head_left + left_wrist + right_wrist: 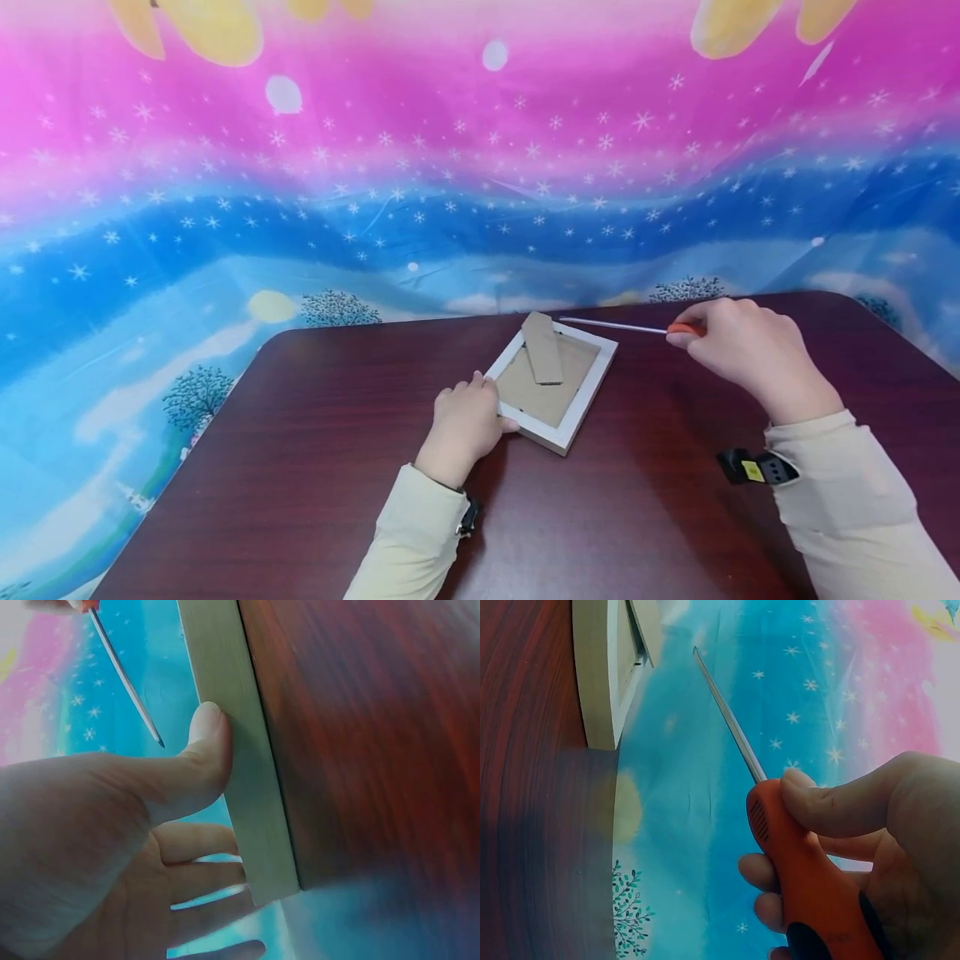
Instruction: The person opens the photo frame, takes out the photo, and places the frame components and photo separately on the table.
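Observation:
A picture frame [588, 393] lies back side up on the table, with a white border and a brown backing board. Its cardboard stand leg [543, 350] slants across the upper part of the backing. At the frame's near left corner, my left hand [467, 421] holds it, the thumb [208, 746] against its side edge. My right hand [750, 358] grips a screwdriver [802, 862] by its orange handle, with black patches toward the butt. The metal shaft [615, 325] points left, its tip near the frame's far edge; whether they touch cannot be told in the head view, but in the right wrist view they look apart.
The dark red-brown table [337, 467] has rounded far corners. Behind it hangs a pink and blue cloth [450, 167] with snowflakes and trees. Each wrist wears a black strap, the right one [753, 467] bearing a yellow label.

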`<state>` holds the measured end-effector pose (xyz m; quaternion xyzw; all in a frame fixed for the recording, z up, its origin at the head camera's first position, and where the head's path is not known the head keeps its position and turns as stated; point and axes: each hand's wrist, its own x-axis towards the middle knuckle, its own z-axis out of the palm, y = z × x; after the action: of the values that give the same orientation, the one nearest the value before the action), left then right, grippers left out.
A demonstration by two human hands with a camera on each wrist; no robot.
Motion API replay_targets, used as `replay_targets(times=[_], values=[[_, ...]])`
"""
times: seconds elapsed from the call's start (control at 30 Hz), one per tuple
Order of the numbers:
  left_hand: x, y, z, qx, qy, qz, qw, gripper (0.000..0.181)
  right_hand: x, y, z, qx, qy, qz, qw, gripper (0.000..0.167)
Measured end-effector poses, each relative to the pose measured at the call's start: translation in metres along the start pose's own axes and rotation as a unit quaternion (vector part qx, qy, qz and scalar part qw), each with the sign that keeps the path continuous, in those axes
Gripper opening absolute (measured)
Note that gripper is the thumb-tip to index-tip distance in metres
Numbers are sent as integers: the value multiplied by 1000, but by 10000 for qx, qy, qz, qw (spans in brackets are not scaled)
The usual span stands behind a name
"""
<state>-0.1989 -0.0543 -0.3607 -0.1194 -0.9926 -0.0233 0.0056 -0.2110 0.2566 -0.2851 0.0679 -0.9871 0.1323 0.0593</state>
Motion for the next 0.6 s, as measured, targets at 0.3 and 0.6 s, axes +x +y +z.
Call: replay_targets(times=[0.3, 0.6], values=[[-3, 10, 0, 367, 160, -196, 9990, 80, 0, -2, 1, 13, -30, -11, 10000, 34], [-6, 16, 0, 628, 274, -363, 9970, 77, 0, -3, 2, -37, -8, -41, 10000, 33]])
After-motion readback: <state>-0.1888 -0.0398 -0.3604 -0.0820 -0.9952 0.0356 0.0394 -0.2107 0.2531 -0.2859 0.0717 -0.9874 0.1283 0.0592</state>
